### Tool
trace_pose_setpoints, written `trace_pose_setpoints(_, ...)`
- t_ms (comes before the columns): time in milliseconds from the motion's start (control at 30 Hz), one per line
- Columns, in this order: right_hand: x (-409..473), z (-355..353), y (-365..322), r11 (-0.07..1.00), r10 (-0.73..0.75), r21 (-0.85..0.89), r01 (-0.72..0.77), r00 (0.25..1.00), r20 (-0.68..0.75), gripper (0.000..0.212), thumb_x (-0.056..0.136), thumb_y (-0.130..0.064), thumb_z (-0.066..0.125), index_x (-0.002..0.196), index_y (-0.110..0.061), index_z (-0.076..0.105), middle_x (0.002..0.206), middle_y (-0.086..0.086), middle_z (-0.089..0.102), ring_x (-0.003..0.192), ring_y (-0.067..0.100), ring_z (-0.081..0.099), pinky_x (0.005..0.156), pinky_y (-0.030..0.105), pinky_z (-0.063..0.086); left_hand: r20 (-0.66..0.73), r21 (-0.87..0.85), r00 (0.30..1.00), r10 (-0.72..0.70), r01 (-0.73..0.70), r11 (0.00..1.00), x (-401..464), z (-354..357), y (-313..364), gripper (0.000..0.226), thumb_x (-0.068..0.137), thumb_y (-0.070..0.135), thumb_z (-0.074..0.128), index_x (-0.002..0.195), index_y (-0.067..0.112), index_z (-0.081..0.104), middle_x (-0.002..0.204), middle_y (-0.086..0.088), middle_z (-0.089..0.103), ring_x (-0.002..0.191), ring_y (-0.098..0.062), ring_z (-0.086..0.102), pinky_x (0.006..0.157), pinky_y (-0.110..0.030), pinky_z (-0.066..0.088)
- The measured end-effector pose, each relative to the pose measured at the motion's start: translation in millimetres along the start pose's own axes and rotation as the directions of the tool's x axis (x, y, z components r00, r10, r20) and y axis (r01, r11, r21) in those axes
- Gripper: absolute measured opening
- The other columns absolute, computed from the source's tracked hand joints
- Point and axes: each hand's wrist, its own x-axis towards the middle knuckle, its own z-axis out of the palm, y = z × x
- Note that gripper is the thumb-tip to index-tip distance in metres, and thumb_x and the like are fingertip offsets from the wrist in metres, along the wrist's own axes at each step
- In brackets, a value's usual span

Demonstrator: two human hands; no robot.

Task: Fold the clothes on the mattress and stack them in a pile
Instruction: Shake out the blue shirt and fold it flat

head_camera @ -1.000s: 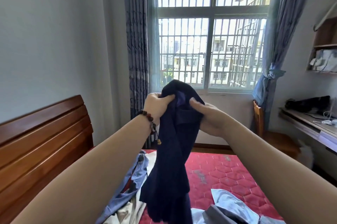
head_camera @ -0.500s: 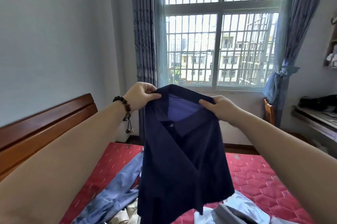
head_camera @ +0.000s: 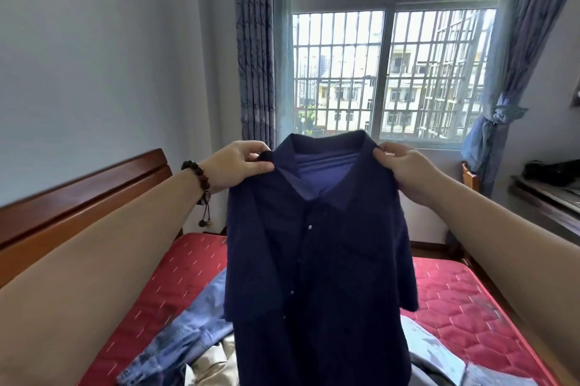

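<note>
A dark navy button-up shirt (head_camera: 317, 260) hangs spread out in the air before me, collar up and front facing me. My left hand (head_camera: 241, 165) pinches its left shoulder and my right hand (head_camera: 405, 169) pinches its right shoulder. Below it lies the red quilted mattress (head_camera: 464, 310). Blue jeans (head_camera: 185, 335) and a beige garment (head_camera: 210, 366) lie loose on the mattress at lower left. A light blue-grey garment (head_camera: 439, 357) lies at lower right, partly hidden by the shirt.
A wooden headboard (head_camera: 78, 197) runs along the left wall. Ahead is a barred window (head_camera: 389, 71) with blue curtains. A wooden chair (head_camera: 469, 178) and a desk (head_camera: 546, 197) stand at the right.
My hands have moved apart and the bunched shirt has opened out to its full width, hanging by its shoulders. My view has turned a little to the left.
</note>
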Motion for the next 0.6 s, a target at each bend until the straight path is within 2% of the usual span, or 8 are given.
trace_pose_setpoints(67, 1, -1, -5, 0.989, -0.084, -0.132, 0.070, 0.990, -0.109, 0.024, 0.098, -0.019, 0.054, 0.075, -0.018, 0.061, 0.074, 0.007, 0.065, 0.060, 0.016, 0.059, 0.056, 0.025, 0.050, 0.029, 0.306, 0.999, 0.022, -0.030, 0.952, -1, -4, 1, 0.009, 0.086, 0.021, 0.071, 0.090, 0.013, 0.069, 0.084, -0.003, 0.070, 0.076, -0.011, 0.065, 0.070, -0.025, 0.052)
trace_pose_setpoints(167, 3, -3, -16, 0.843, -0.246, -0.504, 0.188, 0.968, -0.049, 0.020, 0.096, -0.023, 0.056, 0.079, -0.017, 0.063, 0.070, 0.002, 0.065, 0.054, 0.007, 0.057, 0.049, 0.012, 0.042, -0.060, 0.569, 0.996, 0.069, -0.023, 0.822, -1, -6, -1, 0.014, 0.089, 0.010, 0.062, 0.079, 0.018, 0.068, 0.069, 0.007, 0.063, 0.063, -0.004, 0.056, 0.066, -0.025, 0.044)
trace_pose_setpoints(267, 8, -9, -32, 0.637, -0.427, -0.710, 0.301, 0.904, 0.000, 0.019, 0.094, -0.023, 0.060, 0.084, -0.008, 0.065, 0.071, 0.007, 0.061, 0.066, 0.020, 0.055, 0.060, 0.021, 0.039, -0.271, 0.645, 0.938, 0.218, 0.009, 0.764, -1, -2, 1, 0.019, 0.090, 0.004, 0.053, 0.088, 0.013, 0.070, 0.075, 0.005, 0.065, 0.069, -0.007, 0.057, 0.068, -0.020, 0.043)
trace_pose_setpoints(367, 3, -9, -27, 0.499, -0.681, -0.798, 0.337, 0.723, -0.120, 0.018, 0.096, -0.027, 0.054, 0.093, -0.012, 0.063, 0.078, 0.007, 0.064, 0.072, 0.026, 0.056, 0.065, 0.033, 0.037, -0.560, 0.542, 0.737, 0.379, -0.020, 0.840, 1, 15, -1, 0.014, 0.092, 0.008, 0.054, 0.090, 0.012, 0.068, 0.079, 0.002, 0.064, 0.073, -0.012, 0.057, 0.068, -0.020, 0.041)
trace_pose_setpoints(400, -1, -6, -17, 0.462, -0.702, -0.831, 0.310, 0.701, -0.129, 0.018, 0.097, -0.028, 0.051, 0.095, -0.013, 0.061, 0.079, 0.008, 0.064, 0.070, 0.027, 0.056, 0.063, 0.033, 0.035, -0.544, 0.523, 0.761, 0.352, -0.021, 0.852, 2, 23, -6, 0.015, 0.091, 0.007, 0.054, 0.088, 0.011, 0.068, 0.079, 0.001, 0.065, 0.074, -0.014, 0.058, 0.069, -0.022, 0.043)
trace_pose_setpoints(467, -7, 0, 14, 0.416, -0.551, -0.875, 0.247, 0.834, -0.026, 0.018, 0.097, -0.027, 0.051, 0.096, -0.012, 0.060, 0.082, 0.014, 0.066, 0.073, 0.034, 0.059, 0.063, 0.035, 0.037, -0.436, 0.502, 0.882, 0.181, 0.072, 0.862, 3, 40, -26, 0.017, 0.089, 0.002, 0.056, 0.083, 0.010, 0.070, 0.078, -0.003, 0.067, 0.075, -0.017, 0.060, 0.069, -0.021, 0.043)
trace_pose_setpoints(533, -9, -5, 36, 0.487, -0.365, -0.849, 0.205, 0.931, 0.016, 0.015, 0.096, -0.026, 0.055, 0.093, -0.014, 0.063, 0.085, 0.012, 0.068, 0.080, 0.034, 0.059, 0.069, 0.037, 0.042, -0.451, 0.406, 0.892, 0.004, 0.201, 0.892, 3, 42, -45, 0.017, 0.088, 0.002, 0.060, 0.079, 0.014, 0.070, 0.073, -0.001, 0.066, 0.069, -0.014, 0.058, 0.060, -0.015, 0.040)
trace_pose_setpoints(600, -6, -15, 39, 0.599, -0.360, -0.777, 0.194, 0.932, -0.045, 0.011, 0.094, -0.022, 0.058, 0.090, -0.014, 0.064, 0.084, 0.007, 0.067, 0.082, 0.028, 0.058, 0.069, 0.032, 0.035, -0.453, 0.216, 0.886, -0.095, 0.213, 0.953, 2, 34, -53, 0.018, 0.091, 0.005, 0.060, 0.078, 0.015, 0.066, 0.072, -0.003, 0.063, 0.069, -0.015, 0.054, 0.062, -0.017, 0.043)
